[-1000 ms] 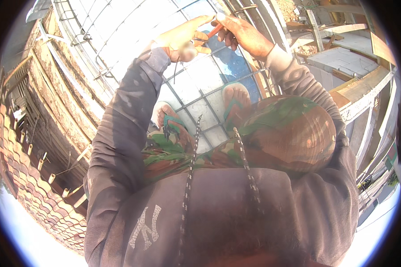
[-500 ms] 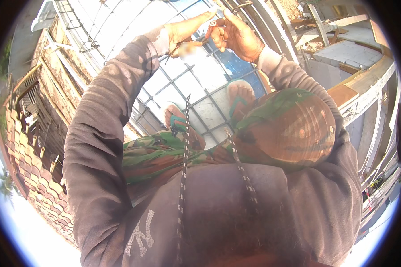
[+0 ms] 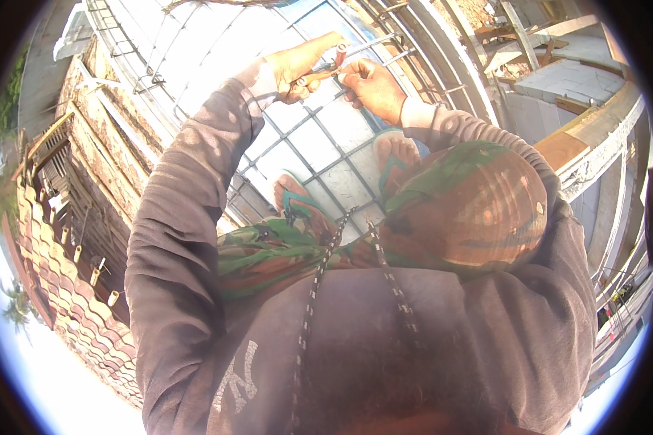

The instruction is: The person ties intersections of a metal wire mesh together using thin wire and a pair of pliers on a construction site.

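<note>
My left hand [image 3: 297,67] is closed around a tool with orange-brown handles [image 3: 317,76]; one reddish, tube-like end [image 3: 341,52] sticks up toward my right hand. Glare and my fingers hide the rest of the tool, so its exact kind does not show. Close beside it, my right hand [image 3: 376,88] has thumb and fingers drawn together at the tool's near side. Whatever lies in that pinch is too small to make out. Both hands are above a grid of steel reinforcing bars [image 3: 313,112] over a pale, sunlit surface.
My sandalled feet [image 3: 297,197] stand on the bar grid. A ladder-like steel bar cage [image 3: 116,43] runs along the left, near a tiled roof [image 3: 72,290]. Timber framing [image 3: 588,156] rises on the right. Two hood cords [image 3: 313,290] hang before me.
My right hand has come down and turned, its fingers closing from a more open shape. The reddish end now stands up clear of it. My left hand has stayed almost in place.
</note>
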Demonstrator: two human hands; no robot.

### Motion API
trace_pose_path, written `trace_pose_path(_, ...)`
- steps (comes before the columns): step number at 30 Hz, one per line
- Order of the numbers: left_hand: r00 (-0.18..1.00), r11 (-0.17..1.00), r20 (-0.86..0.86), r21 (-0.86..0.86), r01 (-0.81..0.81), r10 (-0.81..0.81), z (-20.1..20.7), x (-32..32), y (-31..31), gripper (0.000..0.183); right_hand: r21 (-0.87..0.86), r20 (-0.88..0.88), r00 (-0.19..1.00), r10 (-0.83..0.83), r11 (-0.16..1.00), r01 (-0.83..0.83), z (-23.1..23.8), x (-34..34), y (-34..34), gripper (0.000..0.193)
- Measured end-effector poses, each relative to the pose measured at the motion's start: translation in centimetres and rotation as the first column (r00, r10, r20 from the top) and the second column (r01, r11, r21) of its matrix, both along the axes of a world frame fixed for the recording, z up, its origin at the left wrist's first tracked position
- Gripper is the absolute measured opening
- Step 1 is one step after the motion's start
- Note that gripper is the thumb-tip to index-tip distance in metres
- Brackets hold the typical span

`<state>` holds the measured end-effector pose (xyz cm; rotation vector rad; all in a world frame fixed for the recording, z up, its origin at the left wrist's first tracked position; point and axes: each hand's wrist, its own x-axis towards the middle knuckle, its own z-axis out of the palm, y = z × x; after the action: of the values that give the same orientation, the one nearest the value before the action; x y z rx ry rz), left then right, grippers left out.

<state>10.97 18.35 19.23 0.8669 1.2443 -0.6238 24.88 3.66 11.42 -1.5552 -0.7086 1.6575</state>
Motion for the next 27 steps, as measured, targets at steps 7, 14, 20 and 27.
trace_pose_path(7, 0.996, 0.998, 0.091, -0.058, 0.003, 0.002, -0.5, -0.1, 0.3, 0.076, 0.324, 0.772, 0.628, 0.100, 0.788, -0.524, -0.5, -0.4, 0.1, 0.028)
trace_pose_path(14, 0.998, 0.994, 0.062, 0.109, -0.008, 0.002, 0.9, -0.3, 0.6, 0.073, 0.342, 0.793, 0.592, 0.145, 0.698, -0.629, 0.8, 2.8, -2.0, 0.022)
trace_pose_path(20, 0.980, 0.979, 0.105, 0.129, 0.156, -0.170, 1.5, 0.7, 1.3, 0.061, 0.005, 0.917, 0.293, 0.272, 0.724, -0.690, 1.6, 7.6, -5.4, 0.020)
trace_pose_path(27, 0.957, 0.994, 0.289, 0.100, -0.051, 0.020, -0.2, 0.9, -0.2, 0.042, -0.281, 0.770, 0.323, 0.550, 0.747, -0.602, 0.9, 9.0, -7.2, 0.021)
